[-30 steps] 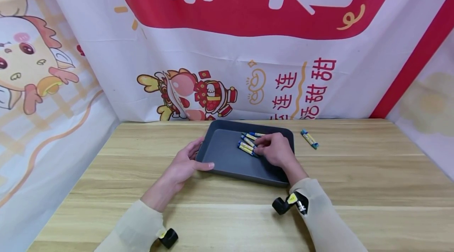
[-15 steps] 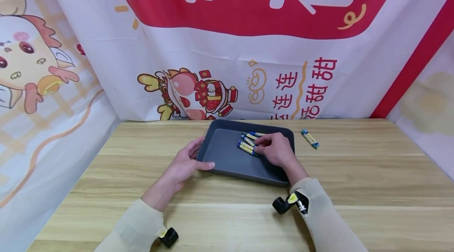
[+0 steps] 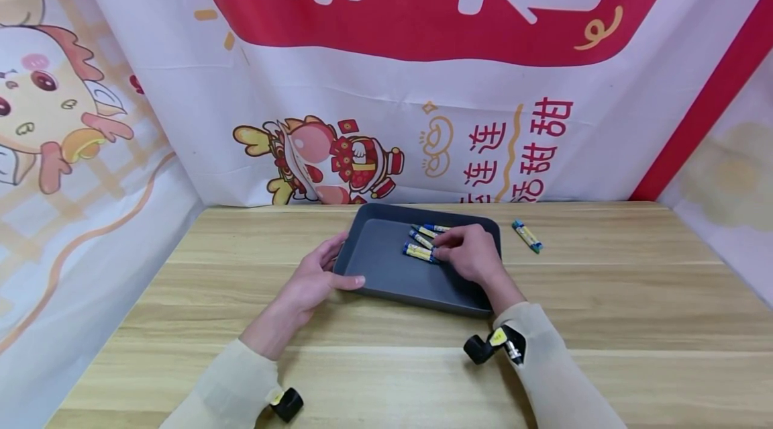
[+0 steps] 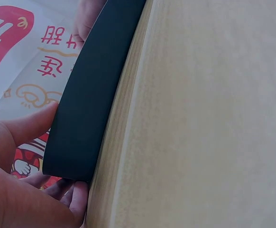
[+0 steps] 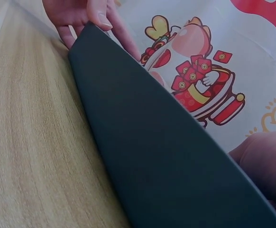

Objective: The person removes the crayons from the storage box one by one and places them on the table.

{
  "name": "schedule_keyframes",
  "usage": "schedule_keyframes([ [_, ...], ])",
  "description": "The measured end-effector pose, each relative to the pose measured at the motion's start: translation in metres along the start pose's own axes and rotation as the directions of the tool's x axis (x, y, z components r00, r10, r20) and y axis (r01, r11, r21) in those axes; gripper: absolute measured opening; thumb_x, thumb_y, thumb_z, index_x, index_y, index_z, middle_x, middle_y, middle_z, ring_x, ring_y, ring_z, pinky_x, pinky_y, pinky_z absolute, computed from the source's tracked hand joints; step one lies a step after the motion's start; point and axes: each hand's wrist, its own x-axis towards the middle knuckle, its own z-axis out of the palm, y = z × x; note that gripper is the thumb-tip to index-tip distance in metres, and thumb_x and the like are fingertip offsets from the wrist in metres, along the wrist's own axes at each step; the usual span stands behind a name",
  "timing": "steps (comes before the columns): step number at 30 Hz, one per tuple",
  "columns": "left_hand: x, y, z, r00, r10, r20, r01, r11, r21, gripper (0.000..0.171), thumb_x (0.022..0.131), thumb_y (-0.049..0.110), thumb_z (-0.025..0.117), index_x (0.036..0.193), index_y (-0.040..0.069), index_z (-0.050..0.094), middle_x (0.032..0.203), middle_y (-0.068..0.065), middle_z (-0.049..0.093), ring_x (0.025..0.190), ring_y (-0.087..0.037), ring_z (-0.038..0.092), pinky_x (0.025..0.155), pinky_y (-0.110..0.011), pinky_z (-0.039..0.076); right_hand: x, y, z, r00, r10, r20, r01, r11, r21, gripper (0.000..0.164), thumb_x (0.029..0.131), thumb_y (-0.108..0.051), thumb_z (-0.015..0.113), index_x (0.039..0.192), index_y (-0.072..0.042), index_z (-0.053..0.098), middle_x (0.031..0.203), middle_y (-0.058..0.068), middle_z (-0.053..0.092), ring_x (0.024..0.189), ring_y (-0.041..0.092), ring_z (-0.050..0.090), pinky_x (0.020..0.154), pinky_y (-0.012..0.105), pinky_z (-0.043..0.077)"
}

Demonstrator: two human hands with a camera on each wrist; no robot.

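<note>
A dark grey rectangular tray (image 3: 380, 268) lies on the table in the head view. My left hand (image 3: 315, 278) grips its near left corner; in the left wrist view the thumb (image 4: 36, 124) is at the rim and fingers (image 4: 79, 202) reach under the bottom edge. My right hand (image 3: 470, 253) reaches inside the tray, thumb and forefinger pinching the right ends of a side-by-side pair of yellow-labelled crayons (image 3: 418, 252). Just beyond them lie other crayons (image 3: 421, 239), partly hidden by that hand. The right wrist view mostly shows the tray's outer wall (image 5: 142, 128).
To the right of the tray, a pair of crayons (image 3: 527, 236) with blue-green ends lies on the wooden table (image 3: 386, 375). A printed cloth (image 3: 386, 100) hangs along the table's back edge, and another cloth (image 3: 72, 214) along the left.
The two nearest crayons have shifted slightly left and now lie close together under the right fingertips. The left hand and the tray have stayed in place.
</note>
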Motion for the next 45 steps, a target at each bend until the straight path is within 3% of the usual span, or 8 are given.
schedule_keyframes([
  [6,0.000,0.000,0.001,1.000,-0.004,-0.004,0.004,1.000,0.002,0.094,0.087,0.003,0.085,0.165,0.027,0.038,0.171,-0.008,0.038,0.155,-0.034,0.037,0.133,-0.054,0.026,0.000,0.000,-0.001,1.000,0.015,-0.016,-0.015,1.000,0.013,0.014,0.098,-0.020,0.077,0.110,-0.020,0.084,0.117,0.007,0.078,0.109,0.026,0.066,0.096,0.044,0.052],
  [17,0.001,-0.001,0.000,1.000,0.003,0.003,-0.003,1.000,-0.002,0.094,0.087,0.003,0.085,0.165,0.027,0.038,0.172,-0.008,0.037,0.156,-0.034,0.036,0.133,-0.054,0.025,0.000,-0.001,-0.003,0.997,-0.001,-0.082,0.005,0.999,0.046,0.013,0.098,-0.021,0.076,0.108,-0.017,0.085,0.114,0.008,0.080,0.106,0.026,0.069,0.090,0.041,0.054],
  [26,0.000,-0.001,-0.001,1.000,0.001,0.007,-0.001,1.000,-0.005,0.094,0.087,0.003,0.085,0.165,0.027,0.037,0.172,-0.007,0.037,0.155,-0.034,0.036,0.133,-0.055,0.026,0.000,-0.001,-0.010,0.994,0.039,-0.103,-0.029,0.995,0.100,0.018,0.102,-0.020,0.071,0.115,-0.016,0.083,0.121,0.010,0.078,0.115,0.029,0.064,0.097,0.044,0.052],
  [39,-0.001,0.000,0.000,1.000,0.005,0.006,-0.005,1.000,-0.006,0.093,0.087,0.003,0.085,0.165,0.026,0.038,0.172,-0.007,0.038,0.155,-0.034,0.037,0.133,-0.055,0.026,0.001,-0.002,-0.028,0.984,0.003,-0.179,0.018,0.993,0.116,0.018,0.101,-0.021,0.072,0.114,-0.014,0.083,0.117,0.010,0.080,0.110,0.028,0.070,0.095,0.040,0.054],
  [45,-0.001,0.000,0.000,1.000,0.004,0.007,-0.004,1.000,0.006,0.095,0.087,0.003,0.085,0.165,0.026,0.037,0.173,-0.008,0.036,0.158,-0.034,0.034,0.133,-0.055,0.023,0.001,0.001,-0.038,0.977,0.032,-0.212,-0.002,0.990,0.141,0.020,0.101,-0.021,0.073,0.116,-0.012,0.082,0.117,0.012,0.080,0.106,0.027,0.070,0.089,0.035,0.054],
])
